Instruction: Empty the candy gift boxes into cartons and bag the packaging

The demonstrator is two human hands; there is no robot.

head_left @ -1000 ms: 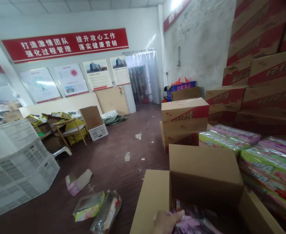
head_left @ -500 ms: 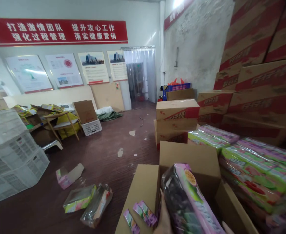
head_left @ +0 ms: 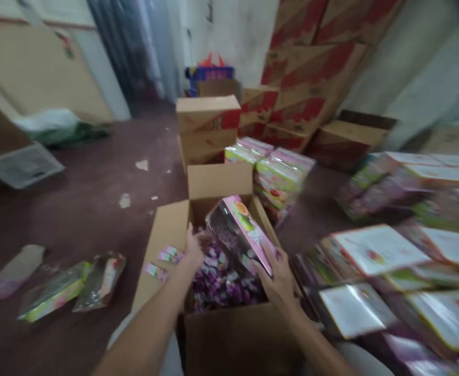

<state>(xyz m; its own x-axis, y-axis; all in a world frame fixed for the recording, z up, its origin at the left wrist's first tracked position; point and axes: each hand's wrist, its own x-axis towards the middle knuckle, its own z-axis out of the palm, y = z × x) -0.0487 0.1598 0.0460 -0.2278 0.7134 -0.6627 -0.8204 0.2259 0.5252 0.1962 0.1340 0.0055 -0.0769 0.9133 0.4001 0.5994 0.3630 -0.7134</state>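
Since the earlier frame the view swings down and to the right: the right hand [head_left: 279, 281], just a sliver at the bottom edge before, now shows whole, and the inside of the open carton [head_left: 237, 339] comes into sight. Between the hands, slanting over the carton's opening, is the pink-edged package [head_left: 237, 232]. Its long axis runs from the far left end, near the back of the carton, down to the near right end. Its dark, see-through side faces left, and its pink printed strip lies along the right.

At that near right end the right hand grips the package, fingers spread over its corner, so this is the hand that has it. From the left hand [head_left: 193, 249] the package lies to the right, with its far left edge just beside the fingers. That hand is by the carton's left wall; blur hides whether it touches the package or closes on anything.

Below the package, many small purple packets [head_left: 223, 279] fill the carton's bottom. More sachets [head_left: 170, 254] lie on the left flap [head_left: 162, 224], beside the left forearm.
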